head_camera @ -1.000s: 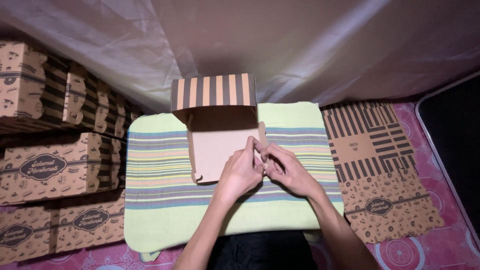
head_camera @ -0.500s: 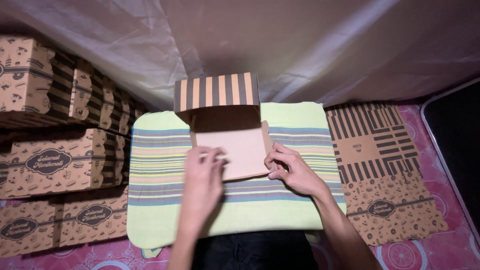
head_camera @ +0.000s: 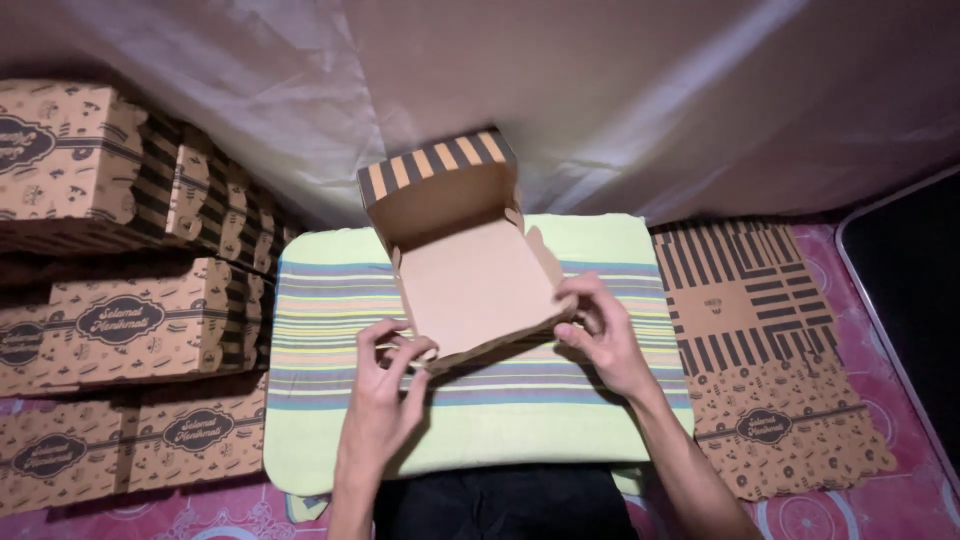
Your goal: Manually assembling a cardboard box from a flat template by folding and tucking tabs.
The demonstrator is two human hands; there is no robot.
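A brown cardboard box (head_camera: 470, 280) lies open on a striped green cushion (head_camera: 330, 300), its lid with orange and black stripes standing up at the back. My left hand (head_camera: 385, 385) pinches the box's front left corner. My right hand (head_camera: 600, 335) grips the front right corner and side flap. The front wall is raised between the two hands and the box is tilted slightly off the cushion.
Stacks of finished printed brown boxes (head_camera: 120, 320) fill the left side. A pile of flat unfolded box blanks (head_camera: 770, 350) lies to the right on a pink patterned mat. A white sheet (head_camera: 620, 90) hangs behind. A dark object (head_camera: 910, 280) sits at the far right.
Both hands moved from the right side flap to the front corners. The box now has its front wall folded up and sits turned and lifted a little.
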